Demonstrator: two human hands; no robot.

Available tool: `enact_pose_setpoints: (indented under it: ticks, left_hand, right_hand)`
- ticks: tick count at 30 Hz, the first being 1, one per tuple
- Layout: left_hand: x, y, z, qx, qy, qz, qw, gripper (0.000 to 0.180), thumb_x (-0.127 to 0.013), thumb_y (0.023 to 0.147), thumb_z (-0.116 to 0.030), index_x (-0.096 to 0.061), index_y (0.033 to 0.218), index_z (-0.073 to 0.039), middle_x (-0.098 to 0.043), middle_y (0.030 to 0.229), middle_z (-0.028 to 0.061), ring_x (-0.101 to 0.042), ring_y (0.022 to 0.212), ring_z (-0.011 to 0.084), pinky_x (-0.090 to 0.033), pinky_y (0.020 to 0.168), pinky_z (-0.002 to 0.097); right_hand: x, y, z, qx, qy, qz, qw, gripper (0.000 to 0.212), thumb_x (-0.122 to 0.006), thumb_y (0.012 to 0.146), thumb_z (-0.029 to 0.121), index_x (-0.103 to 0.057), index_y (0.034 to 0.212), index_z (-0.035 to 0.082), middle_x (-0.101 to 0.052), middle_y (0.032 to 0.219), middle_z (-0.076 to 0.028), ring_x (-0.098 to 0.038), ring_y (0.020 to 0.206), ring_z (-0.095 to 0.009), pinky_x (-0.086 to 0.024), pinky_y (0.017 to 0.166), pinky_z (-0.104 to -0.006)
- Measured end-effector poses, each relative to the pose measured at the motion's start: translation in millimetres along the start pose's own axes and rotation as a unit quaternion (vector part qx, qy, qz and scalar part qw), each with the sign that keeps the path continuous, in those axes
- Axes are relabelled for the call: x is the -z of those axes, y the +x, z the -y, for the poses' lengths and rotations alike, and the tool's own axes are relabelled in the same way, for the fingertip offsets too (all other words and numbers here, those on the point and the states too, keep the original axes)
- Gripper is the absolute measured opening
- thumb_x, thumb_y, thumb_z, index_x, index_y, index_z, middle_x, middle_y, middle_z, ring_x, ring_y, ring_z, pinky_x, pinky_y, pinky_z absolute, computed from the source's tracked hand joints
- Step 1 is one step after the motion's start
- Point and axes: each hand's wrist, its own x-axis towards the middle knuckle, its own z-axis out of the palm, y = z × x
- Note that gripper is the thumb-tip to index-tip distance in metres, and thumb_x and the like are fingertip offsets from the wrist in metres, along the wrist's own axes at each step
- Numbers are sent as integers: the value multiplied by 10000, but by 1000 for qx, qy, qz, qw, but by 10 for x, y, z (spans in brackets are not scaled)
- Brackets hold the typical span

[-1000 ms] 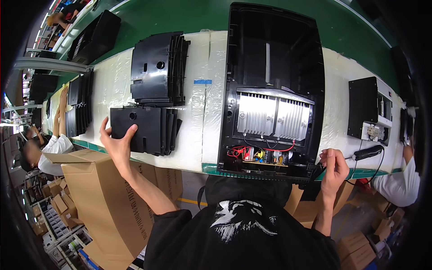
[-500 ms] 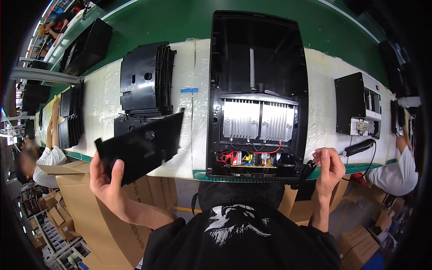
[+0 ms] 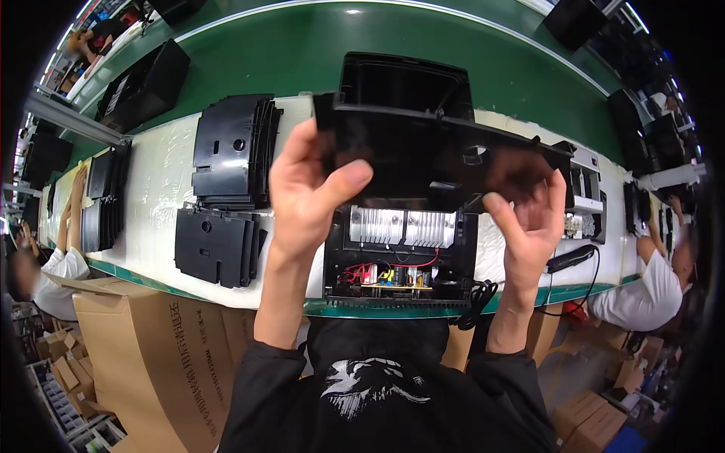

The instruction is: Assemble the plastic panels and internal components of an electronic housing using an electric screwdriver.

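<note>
A black plastic panel [image 3: 400,155] with a round hole is held up level in both hands, above an open black housing. My left hand [image 3: 306,185] grips the panel's left end, thumb on top. At the right end my right hand [image 3: 529,219] is closed on it, its thumb by the near edge and its fingertips blurred. Below lies the housing [image 3: 459,264], its middle hidden by the panel. Silver finned heat sinks [image 3: 404,229] and a circuit board [image 3: 400,277] with red wires show inside its near end. A coiled black cable [image 3: 479,300] hangs at its near right corner.
Stacked black panels [image 3: 230,147] lie left of the housing, with more panels [image 3: 215,245] nearer me. To the right are another black unit [image 3: 585,185] and a black handheld tool [image 3: 572,258] with a cord. A large cardboard box [image 3: 113,325] stands at left. Co-workers sit on both sides.
The panel has moved from the left to over the housing and turned nearly level. My right hand has left the cable area and taken the panel's right end. My view has shifted somewhat.
</note>
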Motion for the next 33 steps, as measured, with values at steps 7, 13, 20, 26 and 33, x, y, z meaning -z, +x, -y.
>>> enact_pose_setpoints:
  ticks: [7, 13, 20, 26, 33]
  left_hand:
    - [321, 308, 34, 35, 176, 43, 983, 380, -575, 840, -56, -496, 1205, 12, -595, 1030, 46, -537, 947, 101, -412, 849, 228]
    - [457, 243, 112, 58, 234, 10, 971, 333, -470, 894, -60, -504, 1218, 5, -590, 1057, 45, -515, 974, 83, -372, 890, 219]
    - [511, 204, 202, 67, 229, -6, 971, 316, -452, 908, -69, -512, 1211, -3, -583, 1063, 34, -511, 972, 82, -364, 899, 221]
    - [508, 170, 307, 6, 221, -13, 975, 274, -465, 912, -70, -538, 1161, 16, -587, 1060, 41, -514, 970, 90, -363, 895, 218]
    - [443, 142, 485, -29, 205, -85, 975, 246, -478, 903, -38, -562, 1125, 27, -597, 1043, 35, -522, 955, 90, -370, 882, 207]
  right_hand:
    - [-73, 231, -168, 55, -65, -17, 996, 541, -684, 698, -103, -431, 1170, -22, -552, 968, -67, -528, 890, -131, -427, 818, -263]
    - [-126, 252, -327, 46, -74, 24, 996, 508, -700, 700, -76, -457, 1143, -26, -546, 927, -48, -519, 852, -123, -421, 802, -253]
    - [-163, 227, -395, 28, -86, 30, 995, 470, -700, 702, -72, -472, 1110, -26, -549, 892, -37, -526, 814, -114, -431, 773, -240]
    - [-153, 205, -546, 27, -71, 15, 997, 396, -708, 689, -74, -490, 1015, -22, -553, 877, -36, -524, 810, -106, -433, 749, -232]
    - [-129, 219, -589, 17, -114, -5, 993, 344, -715, 658, -87, -511, 928, -24, -573, 838, -48, -551, 756, -114, -439, 720, -232]
